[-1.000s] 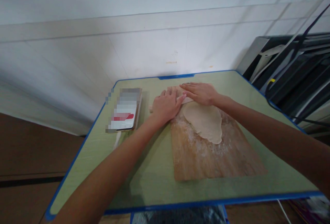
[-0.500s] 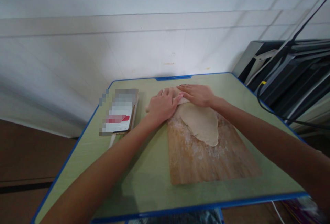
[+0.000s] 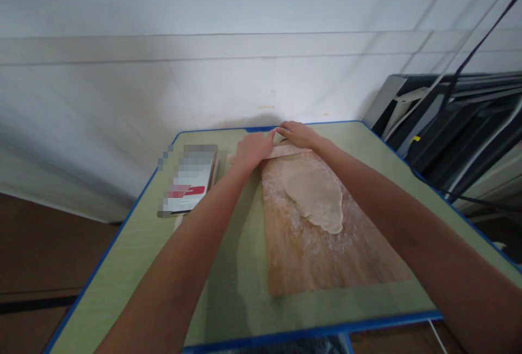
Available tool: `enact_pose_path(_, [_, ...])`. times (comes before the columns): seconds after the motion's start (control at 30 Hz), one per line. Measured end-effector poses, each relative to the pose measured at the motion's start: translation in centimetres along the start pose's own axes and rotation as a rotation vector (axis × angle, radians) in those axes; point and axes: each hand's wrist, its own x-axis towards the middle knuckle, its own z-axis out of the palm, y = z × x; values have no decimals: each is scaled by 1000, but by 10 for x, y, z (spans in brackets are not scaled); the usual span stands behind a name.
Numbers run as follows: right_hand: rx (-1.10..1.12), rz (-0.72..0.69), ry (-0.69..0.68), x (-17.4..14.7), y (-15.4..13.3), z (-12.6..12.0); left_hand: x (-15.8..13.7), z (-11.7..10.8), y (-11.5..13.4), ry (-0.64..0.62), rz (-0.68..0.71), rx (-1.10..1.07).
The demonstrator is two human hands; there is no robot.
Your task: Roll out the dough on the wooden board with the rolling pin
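Dough (image 3: 314,191), one pale flat sheet, ragged-edged: on the floured wooden board (image 3: 293,267), nearer to me than my hands and between my forearms. Rolling pin (image 3: 287,151), one: lying crosswise at the dough's far edge, under my hands. Left hand (image 3: 253,148): laid over the pin's left part, fingers mostly hidden; how far they close, I cannot tell. Right hand (image 3: 299,135): laid over the pin farther right, fingers loosely bent; whether they grip, I cannot tell. Phone (image 3: 198,180), screen partly pixelated: left of my left hand. Counter (image 3: 134,250), green, blue-edged: beneath board and phone
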Motion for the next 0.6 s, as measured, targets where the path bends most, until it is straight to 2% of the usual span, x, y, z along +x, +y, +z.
enact_pose_path(0.13, [-68,20,58,-6,-2,-4,-1,-2,1,74,-22,5])
enact_pose_path(0.23, [-109,-6,48,-19,-6,-9,-7,-4,4,112,-12,18])
enact_pose_path(0.43, [-196,-59,-1,-51,-19,-14,-27,-5,5,83,86,47])
enact_pose_path(0.6, [-256,55,21,-65,-25,-15,-38,-12,5,30,174,82])
